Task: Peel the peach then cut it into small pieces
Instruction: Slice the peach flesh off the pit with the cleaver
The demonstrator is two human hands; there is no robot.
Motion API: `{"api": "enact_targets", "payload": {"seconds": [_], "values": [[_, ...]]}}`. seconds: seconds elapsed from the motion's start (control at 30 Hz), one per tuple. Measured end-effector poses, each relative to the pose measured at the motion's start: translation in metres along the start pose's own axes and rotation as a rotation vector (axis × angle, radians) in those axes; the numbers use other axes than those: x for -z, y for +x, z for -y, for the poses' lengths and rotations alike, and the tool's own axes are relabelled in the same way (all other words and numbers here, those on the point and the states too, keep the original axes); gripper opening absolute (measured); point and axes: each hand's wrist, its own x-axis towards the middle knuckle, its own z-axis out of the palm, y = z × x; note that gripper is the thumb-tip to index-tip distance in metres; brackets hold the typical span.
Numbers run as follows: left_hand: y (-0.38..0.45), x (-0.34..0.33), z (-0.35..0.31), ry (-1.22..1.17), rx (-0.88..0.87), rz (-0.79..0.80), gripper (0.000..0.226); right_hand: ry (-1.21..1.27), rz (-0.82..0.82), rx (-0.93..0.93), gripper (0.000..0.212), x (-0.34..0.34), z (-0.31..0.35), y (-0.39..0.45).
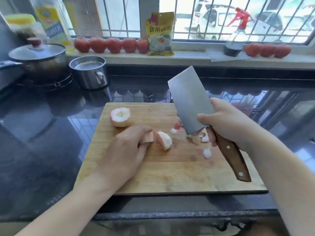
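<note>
A wooden cutting board (170,174) lies on the dark counter. On its far left sits a peeled peach half (120,119) with the pit hollow up. My left hand (129,149) holds down a peach piece (148,137) under its curled fingertips. Just right of it lies a cut wedge (164,140). My right hand (226,123) grips a cleaver (189,99) by its wooden handle, blade raised and tilted above the board. Small peach bits (207,153) and red skin scraps (178,126) lie near the blade's heel.
A steel mug (89,72) and a lidded pot (38,57) stand at the back left. Red fruits (109,45) line the windowsill, with a yellow packet (160,34) and a spray bottle (236,40). The counter's front edge runs just below the board.
</note>
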Motion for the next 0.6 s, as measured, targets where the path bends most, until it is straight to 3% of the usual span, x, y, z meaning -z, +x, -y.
{"api": "enact_targets", "payload": {"seconds": [0.07, 0.13, 0.17, 0.23, 0.4, 0.6], "values": [[0.004, 0.007, -0.008, -0.226, 0.233, -0.077, 0.026, 0.012, 0.001, 0.008, 0.023, 0.002, -0.003, 0.012], [0.016, 0.010, -0.022, -0.701, 0.469, -0.083, 0.026, 0.053, -0.004, 0.041, 0.026, 0.006, -0.002, 0.027], [0.025, 0.010, -0.029, -0.897, 0.522, -0.060, 0.029, 0.087, -0.009, 0.070, 0.026, 0.008, -0.001, 0.033], [0.049, 0.004, -0.039, -1.072, 0.528, -0.009, 0.033, 0.200, -0.019, 0.141, 0.024, 0.010, -0.001, 0.045], [0.105, -0.027, -0.035, -1.028, 0.477, 0.044, 0.029, 0.543, -0.035, 0.223, 0.019, 0.002, -0.023, 0.049], [0.109, -0.044, -0.019, -1.059, 0.431, 0.040, 0.029, 0.388, -0.121, 0.240, 0.022, -0.006, -0.031, 0.052]]}}
